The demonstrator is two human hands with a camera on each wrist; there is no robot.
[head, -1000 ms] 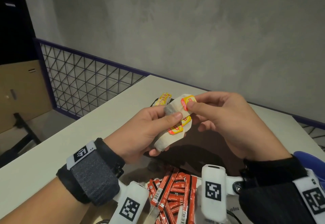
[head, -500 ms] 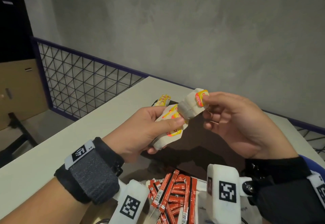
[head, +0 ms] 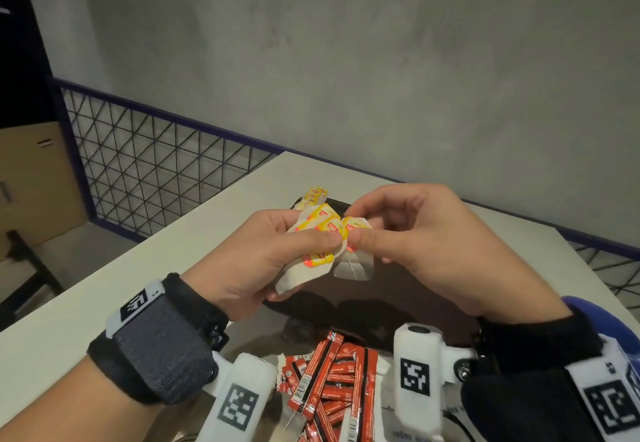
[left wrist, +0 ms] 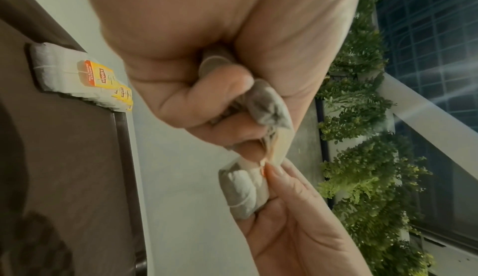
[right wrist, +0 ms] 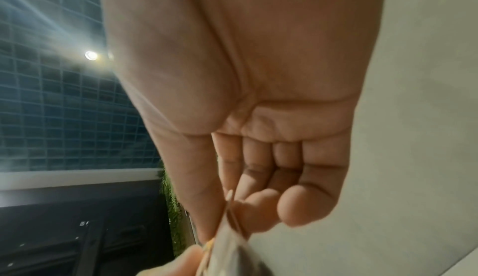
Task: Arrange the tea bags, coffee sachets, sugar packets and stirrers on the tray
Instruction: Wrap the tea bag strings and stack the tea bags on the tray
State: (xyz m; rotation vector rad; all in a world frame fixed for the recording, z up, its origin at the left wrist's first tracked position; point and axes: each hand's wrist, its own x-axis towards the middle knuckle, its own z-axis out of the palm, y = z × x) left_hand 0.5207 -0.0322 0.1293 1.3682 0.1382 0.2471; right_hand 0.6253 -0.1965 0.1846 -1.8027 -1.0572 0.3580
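My left hand (head: pixel 311 239) grips a bunch of tea bags (head: pixel 304 268) with yellow tags, held above the dark brown tray (head: pixel 398 299). My right hand (head: pixel 356 225) pinches a single tea bag (head: pixel 353 263) by its top, right beside the bunch; the bag hangs below thumb and forefinger. In the left wrist view the left hand's fingers (left wrist: pixel 220 88) curl round the bunch (left wrist: pixel 269 106), and the single tea bag (left wrist: pixel 240 190) sits in the right hand's pinch. A row of tea bags (head: pixel 313 195) lies at the tray's far left corner (left wrist: pixel 77 75).
A heap of red coffee sachets (head: pixel 332 382) lies near me, in front of the tray. The white table (head: pixel 104 285) runs left to an edge, with a wire mesh railing (head: pixel 156 164) beyond it. A grey wall stands behind.
The right hand, which had lifted one tea bag up and to the right, has come back down beside the bunch, the bag now hanging below its pinch. The left hand still grips the bunch.
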